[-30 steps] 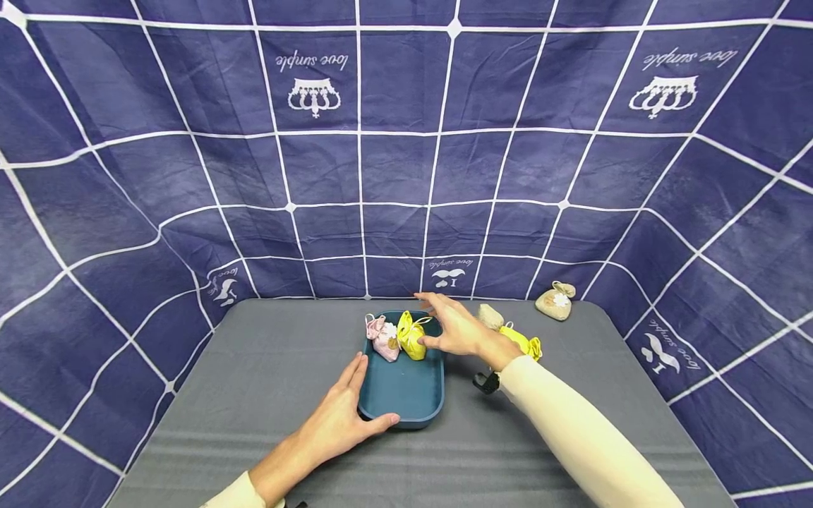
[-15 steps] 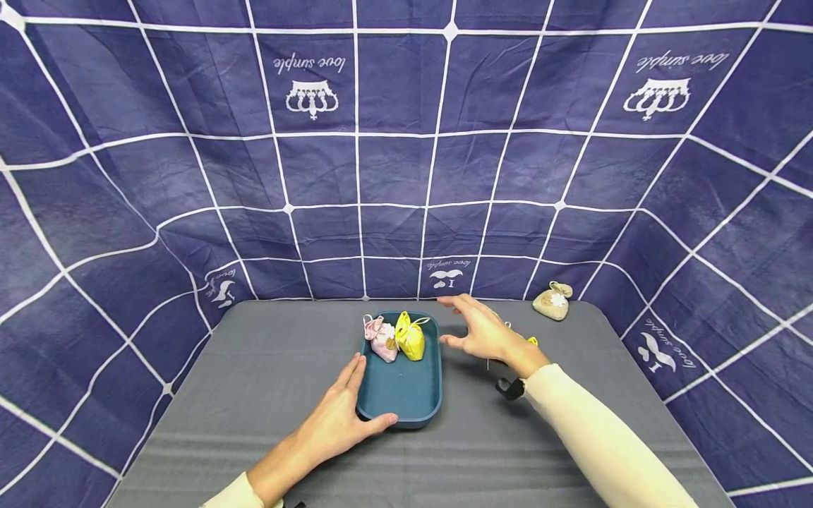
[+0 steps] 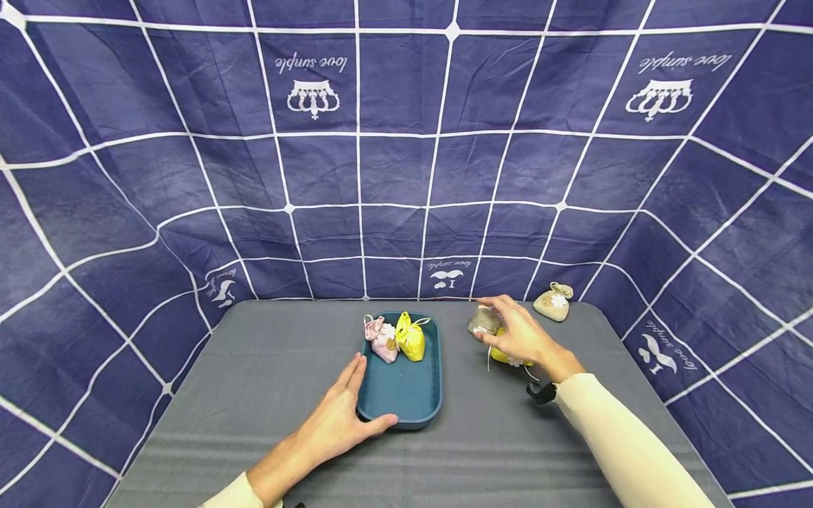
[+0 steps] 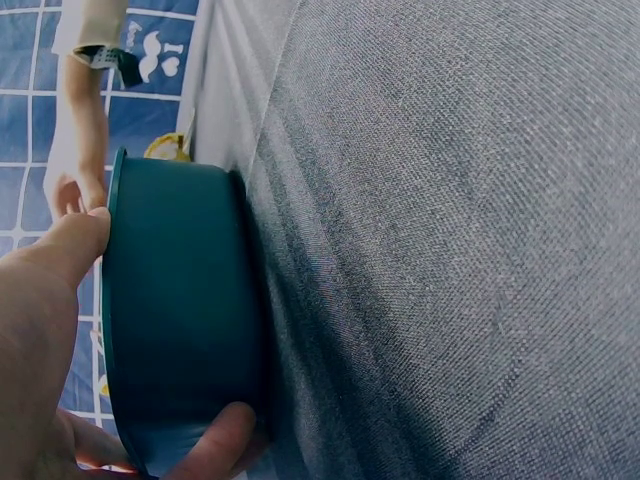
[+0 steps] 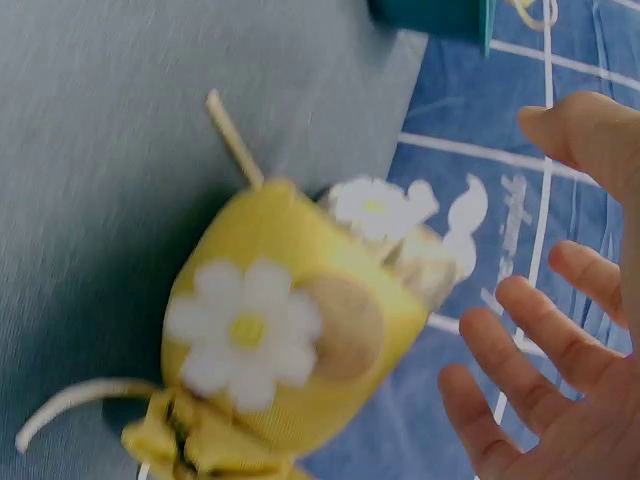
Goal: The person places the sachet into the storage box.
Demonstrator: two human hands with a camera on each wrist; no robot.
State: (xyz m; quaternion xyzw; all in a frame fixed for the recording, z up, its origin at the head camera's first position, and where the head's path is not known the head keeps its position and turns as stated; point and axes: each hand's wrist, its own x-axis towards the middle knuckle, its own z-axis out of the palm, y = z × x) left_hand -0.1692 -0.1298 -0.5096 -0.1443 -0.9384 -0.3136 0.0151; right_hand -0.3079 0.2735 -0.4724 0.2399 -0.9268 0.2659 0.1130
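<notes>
My left hand (image 3: 333,420) lies against the near left corner of a blue tray (image 3: 400,395), fingers straight along its side and thumb at the front rim. In the tray's far half sit a pink drawstring pouch (image 3: 384,346) and a yellow drawstring pouch (image 3: 413,342). To the right of the tray, my right hand (image 3: 517,335) hovers over a beige pouch (image 3: 483,319) and a second yellow pouch (image 5: 245,340) with a white daisy. Its fingers are spread and loosely bent, with nothing between them, and partly cover both pouches in the head view.
Another beige pouch (image 3: 551,305) with a white flower lies at the table's back right. The table (image 3: 279,381) has a grey cloth cover. A blue checked curtain (image 3: 394,169) rises behind it and along both sides.
My right hand has moved right from over the yellow pouch in the tray to the beige and yellow pouches outside. The left hand and tray have kept their place.
</notes>
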